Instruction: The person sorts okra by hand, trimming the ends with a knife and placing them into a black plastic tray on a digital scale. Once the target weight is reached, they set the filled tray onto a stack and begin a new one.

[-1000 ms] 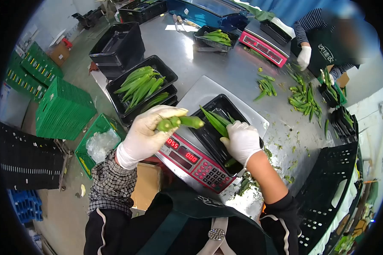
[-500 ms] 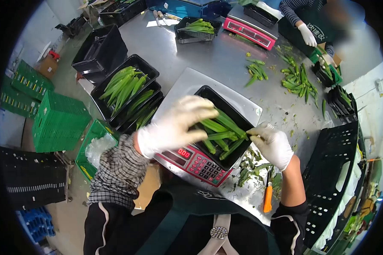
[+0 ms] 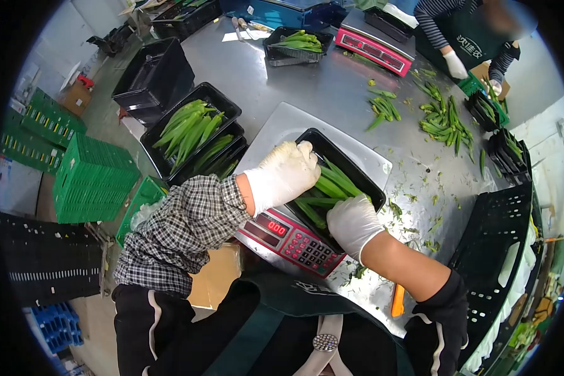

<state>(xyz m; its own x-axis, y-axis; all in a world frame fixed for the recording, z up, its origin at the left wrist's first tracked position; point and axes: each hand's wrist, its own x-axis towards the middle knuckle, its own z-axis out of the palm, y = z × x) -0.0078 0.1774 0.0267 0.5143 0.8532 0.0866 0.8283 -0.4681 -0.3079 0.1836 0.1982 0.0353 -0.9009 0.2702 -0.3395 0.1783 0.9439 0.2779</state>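
Note:
A black plastic tray (image 3: 351, 160) holding green okra pods (image 3: 336, 180) sits on a scale (image 3: 277, 241) with a red front and a lit display. My left hand (image 3: 285, 175), in a white glove, is over the tray's left side with its fingers curled closed; whatever they hold is hidden. On the near right of the tray, my gloved right hand (image 3: 355, 225) is closed on okra, fingertips turned down among the pods and partly out of sight. Just right of the scale lies an orange-handled tool (image 3: 398, 301), partly covered by my right forearm.
Stacked trays of okra (image 3: 191, 128) stand left of the scale, near nested black crates (image 3: 150, 78). Loose okra (image 3: 446, 122) lies at right on the metal table (image 3: 244, 81). Another red scale (image 3: 373, 50) and a co-worker (image 3: 460, 37) are at the back. A black crate (image 3: 489, 250) borders the right.
My right hand has moved left and inward from the tray's right corner onto the okra. My left hand has curled its spread fingers closed over the tray's left side.

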